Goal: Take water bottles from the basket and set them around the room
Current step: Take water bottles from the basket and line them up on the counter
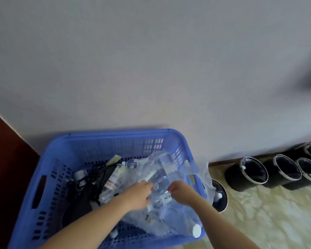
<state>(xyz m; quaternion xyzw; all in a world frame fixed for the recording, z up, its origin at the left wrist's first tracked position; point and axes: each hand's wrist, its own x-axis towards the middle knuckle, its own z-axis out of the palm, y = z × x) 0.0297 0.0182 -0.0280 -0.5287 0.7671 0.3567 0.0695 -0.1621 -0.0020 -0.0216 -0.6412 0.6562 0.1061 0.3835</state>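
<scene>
Your left hand point(138, 194) and right hand point(180, 192) both pinch the clear plastic bag point(171, 169) that wraps the water bottles point(196, 230) inside the blue basket point(48, 177). Black cables point(90, 178) crowd the basket's left side. Black bins point(248, 173) stand on the floor point(258, 221) to the right, along the wall point(151, 69).

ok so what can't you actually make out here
Head view only:
Count of water bottles in the basket: crumpled plastic wrap covers them.
Whether left hand and right hand grip wrap or bottle: fingertips hidden, blurred.
Bottle labels: too blurred.
Black bins: farthest cut off by right edge.
</scene>
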